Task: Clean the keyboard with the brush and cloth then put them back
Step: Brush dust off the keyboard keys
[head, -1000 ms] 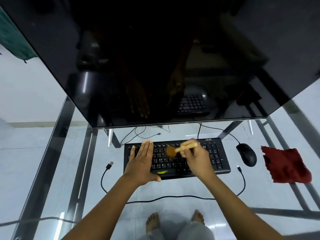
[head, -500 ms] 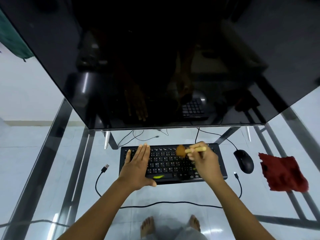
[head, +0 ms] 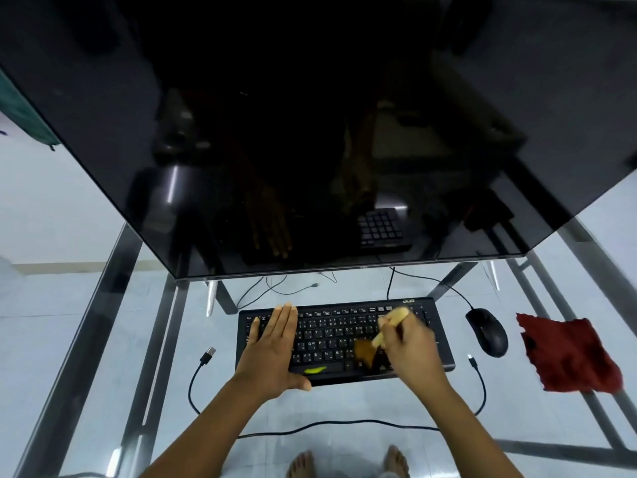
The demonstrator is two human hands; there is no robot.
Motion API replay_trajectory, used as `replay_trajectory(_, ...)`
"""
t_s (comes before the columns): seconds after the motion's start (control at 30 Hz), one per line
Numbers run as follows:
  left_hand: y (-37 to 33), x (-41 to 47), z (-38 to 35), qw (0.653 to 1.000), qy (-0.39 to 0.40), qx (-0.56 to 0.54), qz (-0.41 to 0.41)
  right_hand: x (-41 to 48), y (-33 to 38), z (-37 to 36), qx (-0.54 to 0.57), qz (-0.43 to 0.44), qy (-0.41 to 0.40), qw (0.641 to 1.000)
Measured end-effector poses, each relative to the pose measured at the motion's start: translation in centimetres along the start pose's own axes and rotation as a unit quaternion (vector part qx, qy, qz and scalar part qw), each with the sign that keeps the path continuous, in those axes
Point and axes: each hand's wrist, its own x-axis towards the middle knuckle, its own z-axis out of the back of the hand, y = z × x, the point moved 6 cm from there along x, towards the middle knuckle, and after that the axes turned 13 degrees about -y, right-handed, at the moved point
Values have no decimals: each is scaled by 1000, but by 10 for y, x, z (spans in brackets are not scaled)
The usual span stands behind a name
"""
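Now the right hand grips a wooden-handled brush on the black keyboard mid-worktop; the left hand lies flat, fingers spread. Crumpled red cloth sits by the glass worktop's right edge.

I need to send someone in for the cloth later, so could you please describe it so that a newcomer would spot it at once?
Start at the big dark monitor on the glass desk and look below it to the black keyboard. Go right past the black mouse; the cloth lies crumpled near the desk's right edge. It is the only dark red, soft thing there; its neighbours are black and hard.
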Motion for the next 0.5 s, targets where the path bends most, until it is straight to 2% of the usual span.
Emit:
replay_trajectory(0.03,0,0,0,1000,-1,1,1,5,1,7,18,-1,-35,999)
replay_trajectory(0.07,-1,0,0,1000,-2,4,1,8,2,7,33,-8,-23,999)
replay_trajectory(0.13,-1,0,1,1000,0,8,1,6,6,-7,2,-2,86,996)
replay_trajectory(0.17,0,1,1,1000,1,9,0,7,7,-10,-32,15,95,995)
replay_trajectory(0.2,-1,1,0,1000,3,11,0,12,7,-6,-40,24,55,997)
replay_trajectory(0.27,-2,0,1,1000,5,15,-2,19,10,4,39,8,-34,999)
replay_trajectory(0.3,-2,0,1,1000,4,16,-2,21,12,2,92,-20,-21,995)
replay_trajectory(0.33,-2,0,2,1000,4,16,-3,19,16,-9,131,-48,38,990)
replay_trajectory(0.37,-2,0,2,1000,6,15,-3,14,21,-21,142,-55,99,983)
replay_trajectory(0.4,-2,0,2,1000,6,14,-3,12,23,-28,117,-38,117,986)
replay_trajectory(0.5,-2,0,1,1000,7,10,-2,20,35,-22,112,-16,-15,993)
